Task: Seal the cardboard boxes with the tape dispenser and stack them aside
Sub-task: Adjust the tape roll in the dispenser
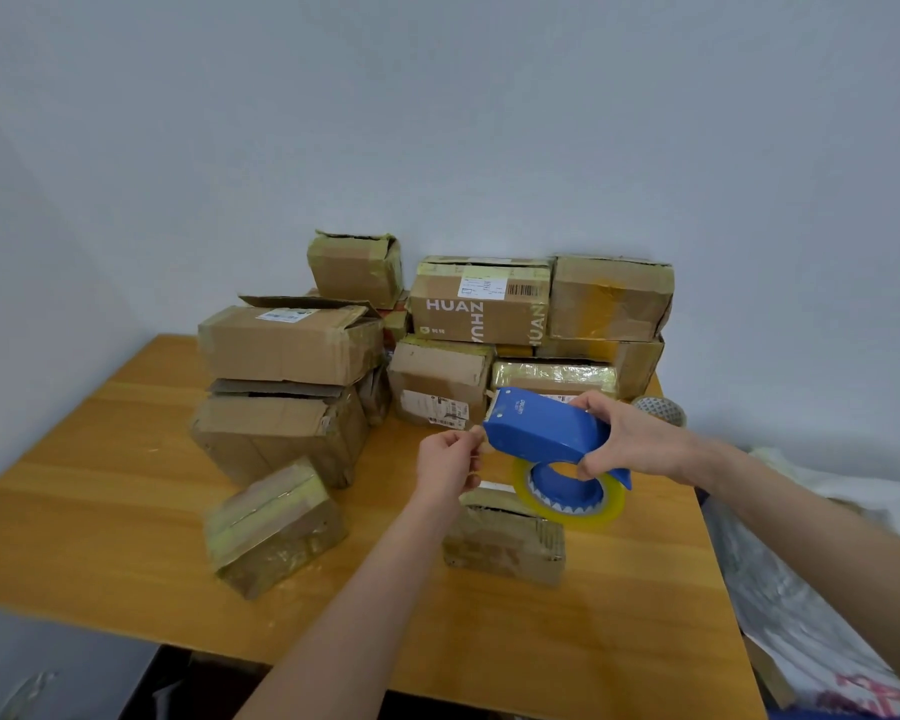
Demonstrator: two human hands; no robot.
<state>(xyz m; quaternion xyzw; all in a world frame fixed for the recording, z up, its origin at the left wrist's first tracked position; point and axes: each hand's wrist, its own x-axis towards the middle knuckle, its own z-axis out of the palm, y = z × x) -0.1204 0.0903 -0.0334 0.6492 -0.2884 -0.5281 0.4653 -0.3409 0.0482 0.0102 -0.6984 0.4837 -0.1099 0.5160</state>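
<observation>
Tape dispenser (546, 426), blue, held centre-right of frame above a small cardboard box (505, 537) on the surface (126, 511). Right hand (640, 439) grips its handle; left hand (448, 462) pinches at its front tip. Another box (274, 527) lower left, stacked boxes (292, 345) behind mid frame, spare tape roll (661, 410) right.

tape dispenser (541, 428): blue plastic, smooth, bit of sheen. tape (575, 506) on it: clear yellowish film, glossy. low box (505, 537) under dispenser: matt brown cardboard, creased, shiny tape bands. left box (274, 527) left of dispenser: same deal. rear box (554, 374) behind dispenser: crinkly, super glossy wrap. table (126, 511): wood-look, smooth, satin.
</observation>
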